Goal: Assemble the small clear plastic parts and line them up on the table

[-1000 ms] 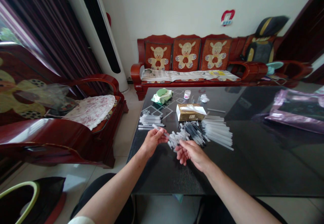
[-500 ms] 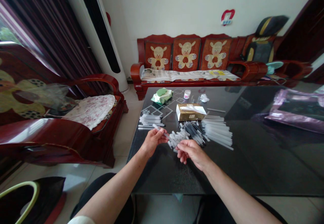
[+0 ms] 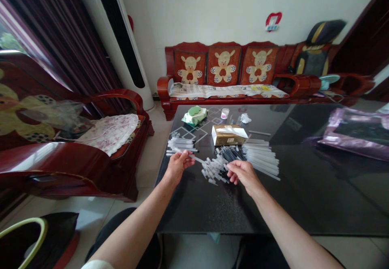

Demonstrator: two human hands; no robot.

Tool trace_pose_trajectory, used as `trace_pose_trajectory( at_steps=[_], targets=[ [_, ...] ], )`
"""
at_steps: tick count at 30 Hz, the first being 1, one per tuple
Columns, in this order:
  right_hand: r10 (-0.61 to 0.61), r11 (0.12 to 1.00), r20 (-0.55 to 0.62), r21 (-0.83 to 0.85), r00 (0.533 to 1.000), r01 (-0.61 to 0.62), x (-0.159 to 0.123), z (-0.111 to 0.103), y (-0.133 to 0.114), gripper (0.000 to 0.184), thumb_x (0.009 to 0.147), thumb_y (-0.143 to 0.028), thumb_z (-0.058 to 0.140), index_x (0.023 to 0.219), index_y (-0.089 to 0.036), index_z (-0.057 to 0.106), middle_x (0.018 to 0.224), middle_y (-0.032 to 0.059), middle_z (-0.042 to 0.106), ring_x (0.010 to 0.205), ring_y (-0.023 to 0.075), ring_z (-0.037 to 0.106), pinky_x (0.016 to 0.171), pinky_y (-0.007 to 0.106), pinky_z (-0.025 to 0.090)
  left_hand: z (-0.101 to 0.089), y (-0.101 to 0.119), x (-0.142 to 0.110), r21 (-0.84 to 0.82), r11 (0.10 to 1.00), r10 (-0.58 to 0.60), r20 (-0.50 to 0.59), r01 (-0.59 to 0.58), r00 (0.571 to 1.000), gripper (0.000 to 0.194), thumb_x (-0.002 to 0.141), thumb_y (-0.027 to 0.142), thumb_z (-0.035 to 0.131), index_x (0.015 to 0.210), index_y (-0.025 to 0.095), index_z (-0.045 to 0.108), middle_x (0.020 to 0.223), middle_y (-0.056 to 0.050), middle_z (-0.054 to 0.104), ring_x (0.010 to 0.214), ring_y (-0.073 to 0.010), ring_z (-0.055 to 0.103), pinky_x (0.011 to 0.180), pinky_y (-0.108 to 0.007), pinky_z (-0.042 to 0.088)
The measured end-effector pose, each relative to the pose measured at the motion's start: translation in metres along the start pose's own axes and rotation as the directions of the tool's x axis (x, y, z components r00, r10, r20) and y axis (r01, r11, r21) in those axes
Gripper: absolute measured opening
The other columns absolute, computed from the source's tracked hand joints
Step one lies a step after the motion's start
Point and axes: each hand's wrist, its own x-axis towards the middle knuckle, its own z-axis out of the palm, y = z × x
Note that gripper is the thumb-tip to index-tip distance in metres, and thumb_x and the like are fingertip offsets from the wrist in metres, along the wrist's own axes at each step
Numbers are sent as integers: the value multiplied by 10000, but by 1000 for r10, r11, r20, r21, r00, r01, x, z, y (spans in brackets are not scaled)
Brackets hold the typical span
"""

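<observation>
My left hand is closed around a slim translucent pen barrel, which points right over the table. Below and right of it lies a loose pile of short, clear pen caps. At that pile's right edge is my right hand, thumb and forefinger pinched together; whatever is between the tips blends with the caps. Dark, thin pen refills lie just behind the right hand. Translucent pen barrels are fanned out to the right. A stack of pens lies beyond my left hand.
A tissue box stands behind the refills. Farther back on the dark glossy table are a green wipes pack, a small white jar and crumpled tissue. Purple-edged plastic packaging lies at the right.
My right hand has moved right and slightly up, uncovering more of the pen caps. My left hand has shifted slightly left, and the pen barrel now extends farther out from its right side.
</observation>
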Motion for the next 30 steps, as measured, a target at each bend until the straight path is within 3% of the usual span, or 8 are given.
trace_pose_trajectory(
  at_steps=[4, 7, 12, 15, 20, 24, 30],
  targets=[
    [-114, 963, -42, -252, 993, 100, 4, -1, 7, 232, 721, -396, 619, 749, -167, 650, 498, -4, 599, 364, 100, 480, 368, 217, 357, 1, 0, -1, 2, 1000, -15, -5, 15, 1000, 244, 778, 307, 720, 809, 82, 631, 732, -72, 697, 604, -121, 661, 618, -242, 571],
    [-216, 890, -4, -412, 976, 195, 4, 3, 10, 188, 733, -352, 600, 711, -182, 676, 498, 15, 613, 438, 138, 542, 463, 252, 407, 2, -1, -1, 4, 1000, -23, -5, 23, 1000, 238, 780, 301, 715, 806, 80, 631, 722, -71, 694, 603, -125, 661, 616, -244, 571],
    [-265, 811, 48, -529, 963, 250, 2, 13, 9, 185, 765, -333, 582, 760, -198, 709, 595, 37, 672, 509, 172, 592, 539, 279, 414, 2, -4, -2, 26, 999, -27, 24, 27, 999, 260, 773, 329, 719, 817, 87, 636, 705, -71, 693, 600, -127, 657, 619, -247, 562],
    [-300, 809, 71, -509, 951, 293, -1, 18, 6, 213, 807, -345, 552, 769, -197, 701, 575, 33, 654, 508, 174, 583, 546, 281, 408, 3, -5, -3, 45, 999, -30, 48, 28, 998, 286, 761, 356, 727, 823, 90, 642, 733, -79, 700, 617, -129, 659, 633, -248, 557],
    [-276, 898, 218, -289, 936, 332, -14, 28, -3, 440, 915, -444, 414, 588, -201, 580, 513, 21, 605, 394, 125, 501, 457, 258, 371, 9, -8, -10, 112, 993, -41, 147, 24, 988, 352, 748, 423, 727, 844, 92, 652, 789, -95, 708, 642, -143, 666, 646, -258, 551],
    [-229, 934, 311, -195, 923, 298, -21, 32, -10, 343, 879, -443, 501, 671, -192, 608, 579, 22, 642, 406, 114, 514, 415, 236, 357, 14, -10, -16, 172, 985, -44, 231, 4, 972, 390, 747, 463, 717, 865, 96, 661, 787, -94, 705, 659, -156, 668, 653, -272, 547],
    [-180, 960, 318, -148, 931, 236, -18, 31, -5, 329, 840, -456, 548, 699, -165, 612, 595, 17, 645, 410, 89, 516, 383, 204, 355, 14, -7, -18, 188, 982, -41, 275, -12, 961, 404, 732, 461, 733, 906, 104, 659, 815, -96, 702, 687, -167, 673, 660, -276, 546]
  ],
)
